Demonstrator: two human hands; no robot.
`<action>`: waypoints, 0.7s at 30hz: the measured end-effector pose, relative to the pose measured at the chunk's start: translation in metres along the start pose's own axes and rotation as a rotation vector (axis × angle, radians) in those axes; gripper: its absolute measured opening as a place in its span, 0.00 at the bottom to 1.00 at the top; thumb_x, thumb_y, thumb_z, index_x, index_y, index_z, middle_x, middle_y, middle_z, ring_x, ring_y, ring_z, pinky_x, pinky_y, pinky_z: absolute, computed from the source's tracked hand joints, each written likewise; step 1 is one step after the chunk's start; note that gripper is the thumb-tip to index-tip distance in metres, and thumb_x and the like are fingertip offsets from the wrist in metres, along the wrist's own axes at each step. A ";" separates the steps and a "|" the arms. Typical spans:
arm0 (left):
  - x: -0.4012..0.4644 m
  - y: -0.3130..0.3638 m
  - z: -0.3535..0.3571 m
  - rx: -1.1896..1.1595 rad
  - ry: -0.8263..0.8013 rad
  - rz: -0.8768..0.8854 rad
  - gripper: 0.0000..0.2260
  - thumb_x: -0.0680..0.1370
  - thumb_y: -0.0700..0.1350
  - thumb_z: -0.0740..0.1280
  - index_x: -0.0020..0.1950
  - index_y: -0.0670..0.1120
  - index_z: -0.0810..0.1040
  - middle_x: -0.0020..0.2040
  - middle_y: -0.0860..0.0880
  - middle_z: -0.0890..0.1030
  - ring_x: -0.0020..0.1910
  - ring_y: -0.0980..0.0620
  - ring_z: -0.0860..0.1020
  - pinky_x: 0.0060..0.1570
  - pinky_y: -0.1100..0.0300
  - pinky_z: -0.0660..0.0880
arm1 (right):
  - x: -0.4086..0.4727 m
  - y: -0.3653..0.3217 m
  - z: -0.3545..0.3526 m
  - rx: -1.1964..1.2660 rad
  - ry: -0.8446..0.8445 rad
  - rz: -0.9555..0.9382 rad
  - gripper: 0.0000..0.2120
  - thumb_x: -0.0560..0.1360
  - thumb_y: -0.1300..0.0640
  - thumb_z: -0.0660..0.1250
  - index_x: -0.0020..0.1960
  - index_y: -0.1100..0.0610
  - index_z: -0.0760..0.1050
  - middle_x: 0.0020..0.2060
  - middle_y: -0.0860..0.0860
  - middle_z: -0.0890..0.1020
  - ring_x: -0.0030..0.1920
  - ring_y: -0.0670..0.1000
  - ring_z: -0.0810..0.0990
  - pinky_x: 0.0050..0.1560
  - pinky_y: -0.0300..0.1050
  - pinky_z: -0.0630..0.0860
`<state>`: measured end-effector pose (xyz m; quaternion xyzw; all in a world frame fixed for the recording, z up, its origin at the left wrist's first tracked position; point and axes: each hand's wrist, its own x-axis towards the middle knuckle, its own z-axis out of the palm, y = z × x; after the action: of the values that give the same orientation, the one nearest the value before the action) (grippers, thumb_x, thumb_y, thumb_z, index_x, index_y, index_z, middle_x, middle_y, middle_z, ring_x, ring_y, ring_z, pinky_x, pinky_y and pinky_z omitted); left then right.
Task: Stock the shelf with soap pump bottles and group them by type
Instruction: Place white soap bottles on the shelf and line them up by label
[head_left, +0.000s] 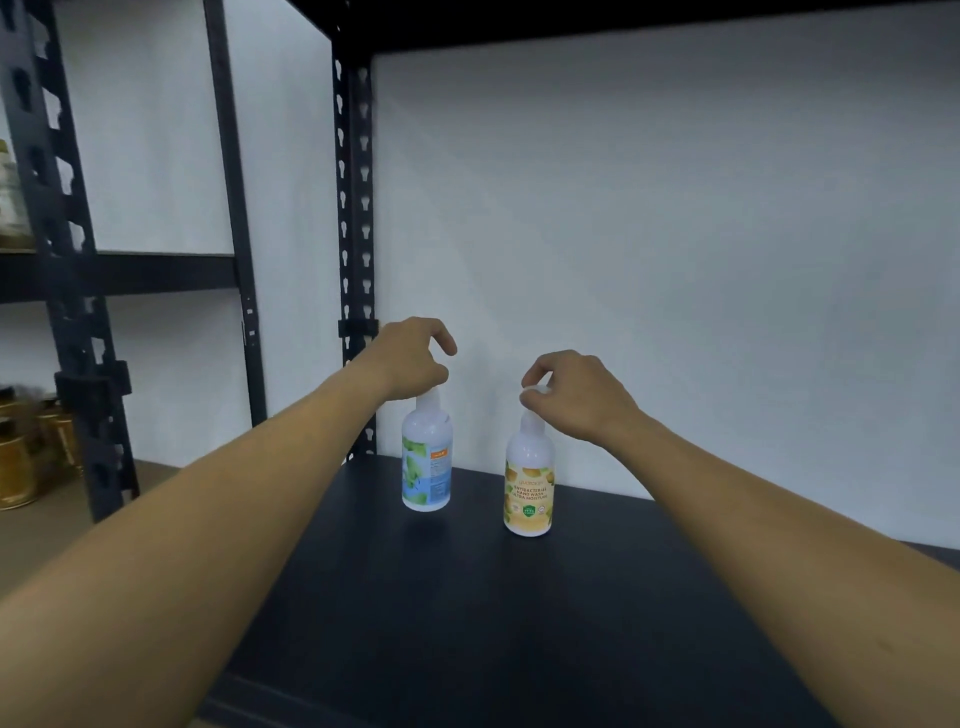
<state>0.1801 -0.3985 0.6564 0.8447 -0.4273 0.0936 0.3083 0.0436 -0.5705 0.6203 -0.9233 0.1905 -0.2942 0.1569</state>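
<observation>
Two white soap pump bottles stand upright near the back of a dark shelf board (519, 613). The left bottle (427, 462) has a blue and green label. My left hand (410, 358) grips its pump head from above, hiding the pump. The right bottle (529, 493) carries a yellow and orange hand wash label. My right hand (571, 395) pinches its white pump top with curled fingers. The two bottles stand apart, about a bottle's width between them.
A black slotted upright post (355, 208) rises just left of the blue bottle. A white wall (675, 260) closes the back. Another rack at far left holds golden jars (21, 462). The upper shelf board (571, 21) hangs overhead.
</observation>
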 end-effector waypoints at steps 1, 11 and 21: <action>0.000 -0.002 0.002 -0.002 -0.004 -0.005 0.14 0.74 0.38 0.66 0.57 0.51 0.78 0.43 0.54 0.74 0.38 0.56 0.74 0.38 0.61 0.71 | 0.000 0.000 0.002 0.004 0.003 0.003 0.07 0.74 0.51 0.67 0.51 0.49 0.80 0.48 0.46 0.80 0.47 0.51 0.80 0.45 0.45 0.77; 0.007 -0.018 0.007 -0.030 -0.005 -0.011 0.14 0.74 0.37 0.66 0.56 0.51 0.78 0.43 0.50 0.78 0.39 0.55 0.75 0.37 0.60 0.71 | 0.001 0.011 -0.005 0.011 0.018 0.041 0.06 0.74 0.52 0.67 0.49 0.50 0.80 0.42 0.45 0.78 0.43 0.50 0.79 0.39 0.42 0.71; 0.009 -0.015 0.011 -0.053 -0.017 -0.001 0.14 0.74 0.38 0.66 0.56 0.52 0.78 0.45 0.49 0.78 0.41 0.54 0.75 0.36 0.62 0.69 | -0.018 0.026 -0.026 -0.005 0.042 0.105 0.05 0.73 0.53 0.67 0.47 0.50 0.80 0.46 0.46 0.80 0.45 0.49 0.79 0.40 0.43 0.72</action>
<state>0.1966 -0.4042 0.6449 0.8372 -0.4318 0.0749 0.3271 0.0074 -0.5900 0.6208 -0.9060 0.2430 -0.3044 0.1657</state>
